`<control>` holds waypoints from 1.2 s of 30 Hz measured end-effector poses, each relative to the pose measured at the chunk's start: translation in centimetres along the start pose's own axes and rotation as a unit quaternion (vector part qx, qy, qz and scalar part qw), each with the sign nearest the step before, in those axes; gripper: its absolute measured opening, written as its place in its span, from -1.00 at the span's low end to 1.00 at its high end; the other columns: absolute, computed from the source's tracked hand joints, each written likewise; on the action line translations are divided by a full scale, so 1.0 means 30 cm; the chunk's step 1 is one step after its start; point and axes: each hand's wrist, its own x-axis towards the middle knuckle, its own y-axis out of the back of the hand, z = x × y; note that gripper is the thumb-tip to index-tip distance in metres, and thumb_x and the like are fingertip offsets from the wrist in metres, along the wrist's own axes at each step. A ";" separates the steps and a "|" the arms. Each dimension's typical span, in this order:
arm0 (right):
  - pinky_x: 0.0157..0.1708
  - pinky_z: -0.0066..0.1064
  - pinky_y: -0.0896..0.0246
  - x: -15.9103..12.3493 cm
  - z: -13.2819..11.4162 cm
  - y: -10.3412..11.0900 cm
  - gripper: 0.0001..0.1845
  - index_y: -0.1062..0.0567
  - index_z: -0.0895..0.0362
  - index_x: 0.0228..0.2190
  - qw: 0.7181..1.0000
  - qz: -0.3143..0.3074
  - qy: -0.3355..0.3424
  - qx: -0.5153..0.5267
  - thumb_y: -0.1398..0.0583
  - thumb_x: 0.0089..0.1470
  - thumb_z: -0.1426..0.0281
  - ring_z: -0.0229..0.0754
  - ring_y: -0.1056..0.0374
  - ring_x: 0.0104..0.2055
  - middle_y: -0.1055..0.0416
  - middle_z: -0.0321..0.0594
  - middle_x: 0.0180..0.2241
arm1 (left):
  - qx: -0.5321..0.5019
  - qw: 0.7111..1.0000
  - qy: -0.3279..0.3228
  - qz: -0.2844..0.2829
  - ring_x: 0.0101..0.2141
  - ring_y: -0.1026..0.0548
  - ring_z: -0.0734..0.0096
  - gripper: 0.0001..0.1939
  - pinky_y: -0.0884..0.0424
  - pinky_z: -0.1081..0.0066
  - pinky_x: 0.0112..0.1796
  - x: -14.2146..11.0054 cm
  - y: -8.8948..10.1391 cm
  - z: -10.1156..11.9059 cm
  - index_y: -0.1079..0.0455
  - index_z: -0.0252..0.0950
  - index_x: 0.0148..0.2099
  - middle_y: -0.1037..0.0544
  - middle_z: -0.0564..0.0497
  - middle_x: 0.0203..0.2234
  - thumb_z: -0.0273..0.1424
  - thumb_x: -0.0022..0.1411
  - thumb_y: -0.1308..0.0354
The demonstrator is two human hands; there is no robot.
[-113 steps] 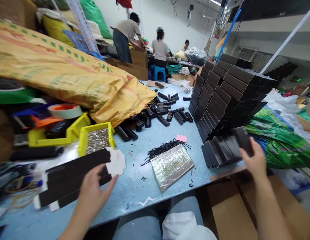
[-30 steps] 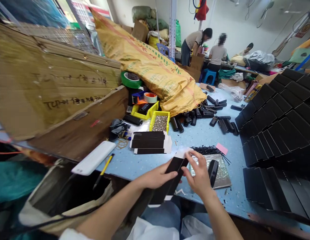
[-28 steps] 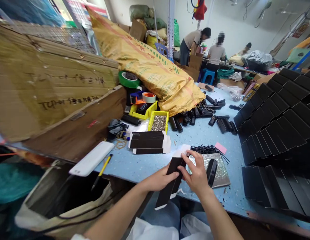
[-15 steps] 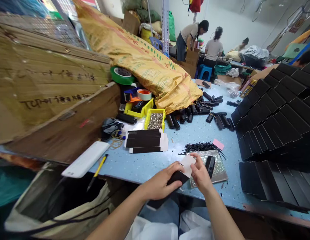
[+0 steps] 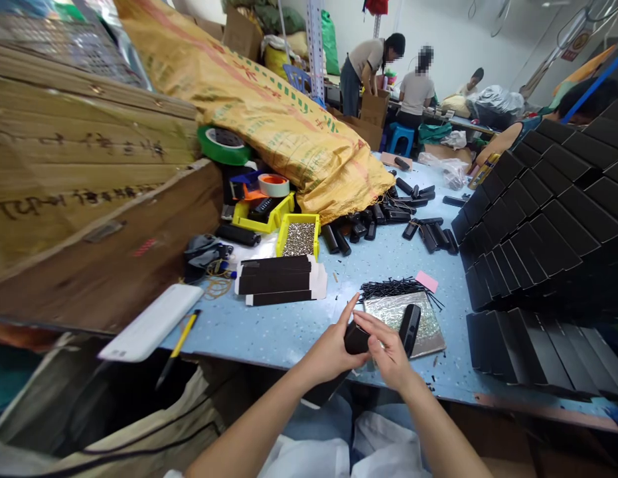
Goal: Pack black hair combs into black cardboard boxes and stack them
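Observation:
A small black cardboard box (image 5: 328, 389) slants over the table's front edge, its lower end above my lap. Around its upper part my left hand (image 5: 332, 353) is closed, thumb on the near side and index finger pointing up. My right hand (image 5: 392, 358) is at the top end, with fingers bent over the closing and thumb against the box. The white flap is hidden now. Just right of that hand, a black ribbed device (image 5: 411, 330) lies on a flat, shiny plastic-wrapped pad (image 5: 431, 325). Behind the pad lie thin black sticks (image 5: 395, 287) and a pink slip (image 5: 427, 281).
Stacked black boxes (image 5: 547, 232) wall the right side. Flattened black cartons (image 5: 275, 279) lie to the left, below a yellow bin (image 5: 299, 238) of small metal parts. Black devices (image 5: 433, 236) spread behind, beside a yellow sack (image 5: 289, 133). A white case (image 5: 152, 322) and yellow pen (image 5: 179, 345) lie left.
The white end flap, upright before between my hands, has gone down out of sight. My right fingers have moved from the flap's edge over the box end. The view has shifted slightly right.

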 end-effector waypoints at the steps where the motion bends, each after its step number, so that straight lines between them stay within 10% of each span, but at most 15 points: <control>1: 0.25 -0.04 -0.07 -0.015 0.015 0.048 -0.53 -0.32 -0.07 0.18 0.998 -0.030 -0.002 -0.061 -0.03 0.27 0.40 -0.05 -0.15 0.29 -0.22 -0.18 0.24 | -0.041 0.999 0.015 0.015 -0.43 -0.49 0.32 0.09 -0.39 0.38 -0.36 -0.001 0.012 -0.014 0.25 -0.20 0.42 -0.52 0.05 -0.37 -0.40 -0.03 -0.32; 5: 0.32 0.22 0.36 -0.094 0.081 0.260 -0.32 -0.38 -0.09 0.11 0.944 -0.104 -0.030 -0.313 0.02 0.08 0.72 0.00 0.17 0.40 -0.10 -0.23 0.31 | -0.329 0.937 0.115 0.030 -0.19 -0.57 0.13 -0.13 -0.48 0.20 -0.18 -0.012 0.091 -0.094 0.10 -0.10 0.37 -0.56 -0.09 -0.19 -0.32 0.12 -0.28; 8: 0.29 0.21 0.21 -0.134 0.094 0.307 -0.54 -0.46 -0.02 -0.08 0.955 -0.103 -0.026 -0.277 -0.10 0.06 0.67 0.01 -0.08 0.32 -0.34 -0.16 0.15 | -0.501 0.841 0.183 0.094 -0.25 -0.60 0.16 -0.45 -0.55 0.22 -0.25 0.013 0.121 -0.141 -0.18 -0.21 0.22 -0.58 -0.11 -0.24 -0.39 0.21 -0.22; 11: 0.02 0.02 -0.34 -0.120 0.061 0.225 -0.58 -0.31 0.00 -0.12 0.995 0.093 -0.015 -0.023 -0.33 0.02 0.33 -0.02 -0.46 -0.06 -0.50 -0.16 -0.17 | -0.580 0.751 0.212 0.233 -0.45 -0.58 0.35 -0.80 -0.58 0.35 -0.41 0.059 0.069 -0.135 -0.34 -0.33 -0.03 -0.57 -0.03 -0.40 -0.39 0.32 -0.12; 15: -0.14 -0.13 -0.45 -0.032 0.000 0.047 -0.44 -0.22 -0.02 -0.19 0.925 0.331 0.049 0.179 -0.38 -0.08 0.08 -0.08 -0.49 -0.18 -0.46 -0.21 -0.22 | -0.606 0.707 0.235 0.277 -0.50 -0.54 0.40 -0.87 -0.59 0.37 -0.46 0.082 -0.071 -0.068 -0.35 -0.34 -0.17 -0.55 -0.01 -0.44 -0.36 0.32 -0.12; 18: -0.06 -0.13 -0.40 0.013 -0.017 -0.037 -0.39 -0.23 0.00 -0.25 0.930 0.337 0.076 0.124 -0.43 -0.19 0.08 -0.04 -0.43 -0.01 -0.38 -0.07 0.01 | -0.585 0.739 0.245 0.229 -0.40 -0.55 0.36 -0.78 -0.58 0.38 -0.38 0.051 -0.127 -0.053 -0.37 -0.36 -0.16 -0.55 -0.10 -0.34 -0.27 0.31 -0.14; 24: -0.21 -0.23 -0.41 0.000 0.017 0.013 -0.31 -0.27 -0.05 -0.02 0.959 0.248 0.133 0.008 -0.33 -0.11 -0.06 -0.09 -0.48 -0.24 -0.51 -0.21 -0.25 | -0.056 0.963 -0.018 0.263 0.03 -0.43 -0.01 -0.20 -0.41 0.08 0.01 -0.008 -0.044 -0.158 -0.28 -0.26 0.11 -0.45 -0.17 0.02 -0.32 -0.22 -0.46; 27: -0.15 -0.20 -0.38 0.028 0.101 0.174 -0.28 -0.44 0.05 -0.09 0.990 0.124 0.019 -0.060 0.04 0.09 -0.24 -0.03 -0.46 -0.15 -0.52 -0.08 -0.17 | 0.149 0.972 -0.085 0.159 -0.04 -0.47 0.04 -0.37 -0.36 0.10 0.00 -0.005 -0.009 -0.168 -0.32 -0.21 0.07 -0.50 -0.11 -0.04 -0.45 -0.12 -0.33; 29: -0.13 -0.22 -0.34 0.048 0.186 0.312 -0.34 -0.51 0.11 -0.19 0.961 0.171 -0.124 -0.179 0.16 0.24 -0.07 -0.03 -0.44 -0.13 -0.52 -0.04 -0.19 | 0.176 0.973 -0.067 0.132 -0.17 -0.51 0.13 -0.48 -0.41 0.20 -0.13 -0.002 -0.008 -0.155 -0.31 -0.20 0.04 -0.53 -0.06 -0.13 -0.42 -0.02 -0.25; 32: -0.09 -0.23 -0.25 0.053 0.311 0.480 -0.67 -0.54 0.17 -0.36 0.888 0.225 -0.260 -0.304 -0.08 0.17 0.22 -0.01 -0.41 -0.14 -0.50 0.00 -0.26 | 0.102 0.983 -0.030 0.149 -0.26 -0.51 0.18 -0.50 -0.41 0.28 -0.22 -0.002 -0.026 -0.137 -0.26 -0.22 0.02 -0.54 -0.03 -0.25 -0.28 0.02 -0.28; 36: -0.10 -0.32 -0.20 0.034 0.399 0.551 -0.88 -0.46 0.15 -0.54 0.885 0.200 -0.283 -0.310 -0.18 0.01 0.46 -0.07 -0.38 -0.19 -0.46 -0.06 -0.36 | -0.035 0.990 -0.034 0.132 -0.17 -0.49 0.11 -0.47 -0.39 0.28 -0.15 0.004 -0.039 -0.116 -0.30 -0.26 -0.06 -0.54 -0.09 -0.23 -0.26 -0.09 -0.37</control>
